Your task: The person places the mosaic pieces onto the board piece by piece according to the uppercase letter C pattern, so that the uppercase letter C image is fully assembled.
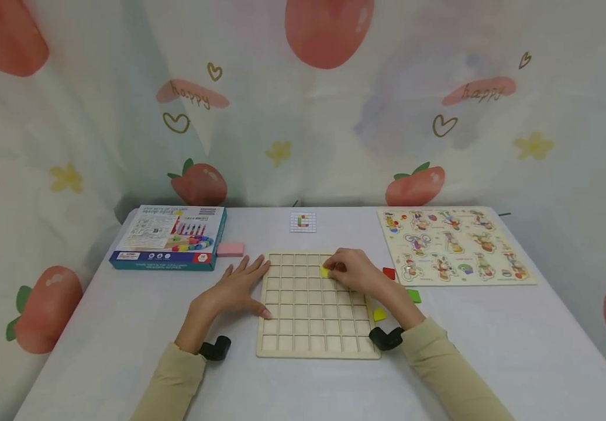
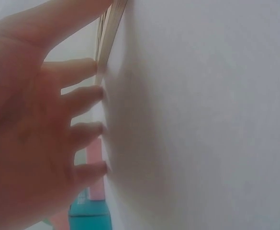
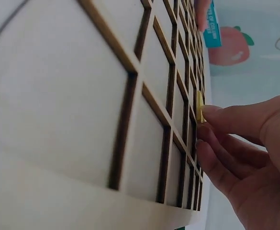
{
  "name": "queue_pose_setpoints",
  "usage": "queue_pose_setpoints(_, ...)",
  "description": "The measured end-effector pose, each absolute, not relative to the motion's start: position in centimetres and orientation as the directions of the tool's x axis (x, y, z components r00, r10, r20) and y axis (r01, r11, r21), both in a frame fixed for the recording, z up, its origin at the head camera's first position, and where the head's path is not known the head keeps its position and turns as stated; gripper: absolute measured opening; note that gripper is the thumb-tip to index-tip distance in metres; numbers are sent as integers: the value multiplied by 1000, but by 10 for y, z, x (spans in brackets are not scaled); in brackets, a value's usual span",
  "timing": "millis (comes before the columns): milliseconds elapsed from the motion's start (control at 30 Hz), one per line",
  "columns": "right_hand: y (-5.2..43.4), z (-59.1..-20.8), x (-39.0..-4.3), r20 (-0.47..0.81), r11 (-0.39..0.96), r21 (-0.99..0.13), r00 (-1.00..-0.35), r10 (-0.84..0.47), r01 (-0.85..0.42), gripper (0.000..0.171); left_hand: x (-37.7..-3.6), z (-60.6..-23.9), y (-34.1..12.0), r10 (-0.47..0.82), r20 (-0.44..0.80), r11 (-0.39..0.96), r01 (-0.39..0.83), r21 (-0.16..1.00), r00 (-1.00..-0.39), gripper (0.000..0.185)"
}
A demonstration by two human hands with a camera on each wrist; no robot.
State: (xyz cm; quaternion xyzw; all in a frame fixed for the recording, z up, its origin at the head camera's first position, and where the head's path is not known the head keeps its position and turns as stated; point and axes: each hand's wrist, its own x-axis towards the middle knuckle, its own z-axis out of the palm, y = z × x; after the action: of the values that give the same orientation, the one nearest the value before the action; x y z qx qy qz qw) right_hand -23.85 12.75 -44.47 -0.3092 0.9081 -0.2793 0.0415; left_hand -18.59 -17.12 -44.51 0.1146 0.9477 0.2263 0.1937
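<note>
- My right hand: thumb and fingertips drawn together in a pinch on a small yellow tile
- Tile's place: over the far part of the wooden grid board, a little right of its middle; cannot tell whether it is seated in a square
- Right wrist view has the tile edge-on, thin, at the grid bars, the remaining fingers bent beneath it
- My left hand: fingers spread wide, nothing gripped; thumb tip at the board's left rim, index fingertip up by its far left corner, other fingertips apart over the white tablecloth
- Just off the board's right edge, three loose pieces: red tile farthest, then green tile, then second yellow tile nearest me
- Beyond the board: small pattern card, gridded, with a coloured figure
- Far left: blue and white box lying flat, pink block just beside it
- Far right: picture puzzle board of little figures, lying flat
</note>
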Motion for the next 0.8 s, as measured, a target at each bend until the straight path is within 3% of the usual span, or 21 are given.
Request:
queue_pose_setpoints(300, 151, -446, -226, 146, 654, -613, -877, -459, -444, 19, -187, -449, -174, 313, -305, 873, 146, 466, -900, 113)
queue_pose_setpoints(800, 208, -432, -232, 38, 712, -643, -941, -337, -281, 22, -186, -446, -174, 320, -327, 879, 149, 453, -889, 114)
